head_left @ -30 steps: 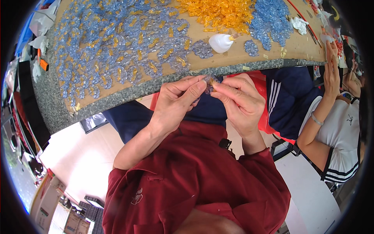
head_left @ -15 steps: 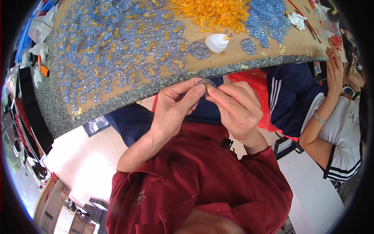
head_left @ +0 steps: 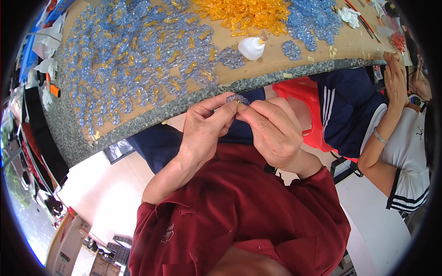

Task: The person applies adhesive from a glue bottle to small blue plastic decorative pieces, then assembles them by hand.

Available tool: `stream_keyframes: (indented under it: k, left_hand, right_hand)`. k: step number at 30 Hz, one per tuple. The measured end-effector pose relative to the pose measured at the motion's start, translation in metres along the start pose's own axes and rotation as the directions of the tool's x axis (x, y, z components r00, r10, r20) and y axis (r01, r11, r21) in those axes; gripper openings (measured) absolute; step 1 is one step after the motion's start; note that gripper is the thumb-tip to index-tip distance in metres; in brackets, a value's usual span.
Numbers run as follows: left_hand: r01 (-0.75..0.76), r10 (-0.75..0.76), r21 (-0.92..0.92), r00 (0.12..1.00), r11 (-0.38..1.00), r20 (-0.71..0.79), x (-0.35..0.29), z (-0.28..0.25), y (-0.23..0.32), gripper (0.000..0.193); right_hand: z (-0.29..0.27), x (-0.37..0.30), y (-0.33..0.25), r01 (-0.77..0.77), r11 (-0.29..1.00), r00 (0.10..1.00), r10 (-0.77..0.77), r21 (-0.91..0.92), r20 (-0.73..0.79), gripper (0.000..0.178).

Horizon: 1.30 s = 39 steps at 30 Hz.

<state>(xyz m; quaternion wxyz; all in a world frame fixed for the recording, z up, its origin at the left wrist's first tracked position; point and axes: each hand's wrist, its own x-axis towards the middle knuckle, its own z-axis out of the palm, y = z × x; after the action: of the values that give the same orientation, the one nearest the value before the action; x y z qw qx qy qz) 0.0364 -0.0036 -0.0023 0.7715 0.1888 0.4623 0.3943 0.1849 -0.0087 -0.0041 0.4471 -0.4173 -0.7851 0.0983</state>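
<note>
Just off the front edge of the table, my left hand (head_left: 206, 122) pinches a clear bluish, scalloped plastic piece (head_left: 237, 98) between thumb and fingers. My right hand (head_left: 275, 132) meets it there, thumb and forefinger closed at the near side of the piece. A thin amber bit shows at those fingertips, mostly hidden by them. On the table ahead stands a white squeeze bottle (head_left: 252, 48) with a tan tip. Single bluish pieces lie to its left (head_left: 231, 58) and to its right (head_left: 291, 50).
Rows of bluish pieces with amber parts on them (head_left: 159, 60) cover the table's left. Heaps of amber parts (head_left: 248, 16) and bluish pieces (head_left: 313, 20) lie at the back. A stone table edge (head_left: 184, 102) runs before me. A person (head_left: 391, 138) sits at right, near a red stool (head_left: 315, 115).
My hands stay together at the piece, which has tilted so less of its face shows. The right hand has shifted slightly left. The view has moved a little.
</note>
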Motion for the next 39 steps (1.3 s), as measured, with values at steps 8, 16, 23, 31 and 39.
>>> stream_keyframes:
  k: [8, 16, 23, 31, 39]
  left_hand:
    - [-0.024, 0.023, -0.014, 0.999, 1.000, -0.035, 0.000, 0.002, -0.001, 0.014]
    - [-0.049, 0.048, -0.060, 0.999, 0.997, -0.013, 0.002, 0.000, 0.003, 0.014]
    - [-0.040, 0.039, -0.020, 0.999, 0.999, -0.020, 0.003, 0.002, 0.003, 0.014]
    - [-0.021, 0.021, -0.004, 1.000, 1.000, -0.003, 0.002, 0.002, 0.008, 0.017]
    - [-0.073, 0.071, 0.048, 0.997, 0.996, 0.042, -0.001, -0.008, 0.008, 0.021]
  right_hand:
    - [0.004, 0.000, -0.001, -0.016, 0.999, 0.999, 0.015, -0.028, -0.031, 0.031]
    - [-0.002, 0.008, 0.003, 0.006, 0.999, 0.999, -0.007, 0.038, 0.039, 0.032]
    - [0.003, 0.006, 0.004, 0.020, 1.000, 1.000, -0.020, 0.015, -0.002, 0.032]
    - [0.002, 0.009, 0.007, -0.010, 0.999, 1.000, 0.011, 0.039, -0.009, 0.030]
    - [-0.001, 0.011, 0.006, -0.142, 0.975, 0.990, 0.143, 0.173, 0.007, 0.029]
